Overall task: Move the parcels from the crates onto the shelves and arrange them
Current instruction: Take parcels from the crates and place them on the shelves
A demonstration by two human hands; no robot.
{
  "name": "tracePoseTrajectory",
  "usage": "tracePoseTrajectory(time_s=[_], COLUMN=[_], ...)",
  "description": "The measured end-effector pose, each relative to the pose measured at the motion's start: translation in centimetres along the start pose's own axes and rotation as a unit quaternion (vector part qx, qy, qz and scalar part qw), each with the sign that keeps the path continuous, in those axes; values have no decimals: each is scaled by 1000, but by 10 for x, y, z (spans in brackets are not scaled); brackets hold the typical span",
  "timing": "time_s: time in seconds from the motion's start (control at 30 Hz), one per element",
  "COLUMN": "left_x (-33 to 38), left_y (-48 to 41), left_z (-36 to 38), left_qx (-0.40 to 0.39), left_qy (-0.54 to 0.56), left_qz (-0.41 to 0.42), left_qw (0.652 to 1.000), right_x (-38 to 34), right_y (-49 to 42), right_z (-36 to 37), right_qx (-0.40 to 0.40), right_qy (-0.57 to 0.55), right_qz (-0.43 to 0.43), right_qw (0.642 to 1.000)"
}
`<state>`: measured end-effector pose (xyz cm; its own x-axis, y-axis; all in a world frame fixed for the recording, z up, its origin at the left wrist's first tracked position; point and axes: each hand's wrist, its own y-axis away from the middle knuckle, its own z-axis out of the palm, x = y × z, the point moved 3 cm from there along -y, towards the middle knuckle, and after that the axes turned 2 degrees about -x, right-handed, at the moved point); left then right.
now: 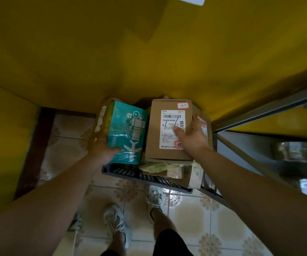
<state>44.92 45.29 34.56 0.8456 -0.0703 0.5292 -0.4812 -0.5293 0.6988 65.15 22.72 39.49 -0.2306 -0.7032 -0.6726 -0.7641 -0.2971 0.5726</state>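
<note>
Patterned cream floor tiles [195, 215] meet a yellow wall [112, 52], with a dark brown baseboard [32, 154] at left.

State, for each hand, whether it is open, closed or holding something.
Left hand: holding the teal parcel.
Right hand: holding the brown cardboard parcel.

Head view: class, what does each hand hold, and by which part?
The left hand holds the teal box by its near left edge; the right hand holds the brown box by its right edge.
</note>
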Motion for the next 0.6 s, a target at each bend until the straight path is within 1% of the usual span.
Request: tracePoseTrajectory(time_s=[0.1,0.2,0.3,0.37,0.5,0.6], left_x=[-6,-9,-14,-18,-23,-20], left_y=[-5,-5,-7,-8,-7,-4], left_z=[8,15,14,10,5,2], left_qx=[-10,-5,9,8,-19,-20], left_qy=[32,54,74,68,-5,22], left_qz=[2,-3,-26,-42,-44,-39], left_qw=[999,999,997,997,999,999], right_x=[0,-2,-4,-5,-6,-8], right_y=[-5,-9,-13,-14,-15,-14], right_z=[9,18,21,21,21,19], right_qx=[-10,-31,-37,-44,-50,-44], right_qy=[17,33,41,44,40,47], right_qz=[-23,-34,-43,-45,-42,-40], right_qw=[1000,998,998,997,997,997])
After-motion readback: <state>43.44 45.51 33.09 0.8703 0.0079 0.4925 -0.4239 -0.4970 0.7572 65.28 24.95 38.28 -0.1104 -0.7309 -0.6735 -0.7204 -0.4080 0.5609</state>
